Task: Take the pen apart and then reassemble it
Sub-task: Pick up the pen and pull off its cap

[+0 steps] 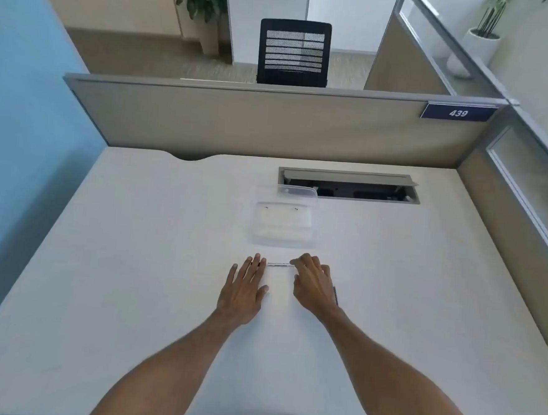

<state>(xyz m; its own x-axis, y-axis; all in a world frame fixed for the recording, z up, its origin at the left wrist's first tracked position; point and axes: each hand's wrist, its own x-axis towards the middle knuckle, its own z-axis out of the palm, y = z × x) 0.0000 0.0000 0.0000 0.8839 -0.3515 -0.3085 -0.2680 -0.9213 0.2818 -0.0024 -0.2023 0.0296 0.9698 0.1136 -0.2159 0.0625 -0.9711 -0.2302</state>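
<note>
A slim whitish pen barrel (280, 264) lies crosswise on the white desk (132, 262) between my two hands. My left hand (244, 289) rests flat on the desk, fingers stretched out, its fingertips just left of the barrel's end. My right hand (312, 284) is curled, and its fingertips touch the barrel's right end. A thin dark pen part (335, 296) lies on the desk just right of my right hand, partly hidden by it.
A clear plastic box (284, 224) with its lid (296, 191) propped behind stands just beyond the hands. Farther back is an open cable tray slot (349, 185). Partition walls (272, 123) close the desk at the back and right.
</note>
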